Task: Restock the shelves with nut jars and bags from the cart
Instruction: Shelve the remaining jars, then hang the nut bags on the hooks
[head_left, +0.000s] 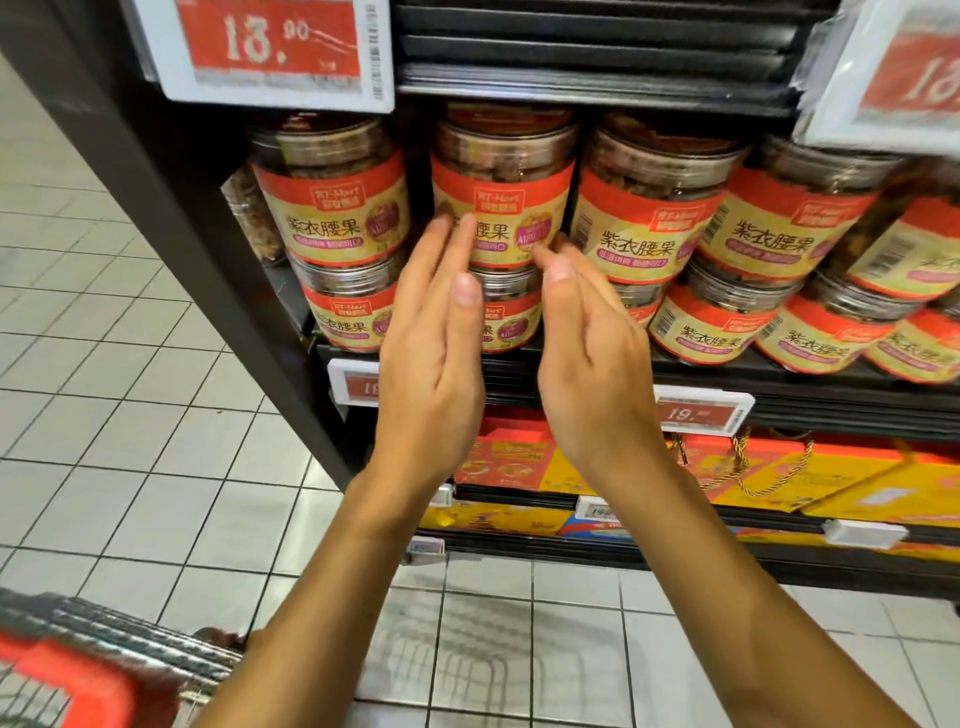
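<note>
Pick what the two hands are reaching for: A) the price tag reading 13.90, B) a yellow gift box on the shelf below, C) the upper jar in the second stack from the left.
C: the left hand and right hand flank that upper jar, fingertips at its label.

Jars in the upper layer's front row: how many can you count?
5: leftmost jar, second jar, third jar, fourth jar and fifth jar at the right edge. A rear jar shows behind the leftmost; others may be hidden.
</note>
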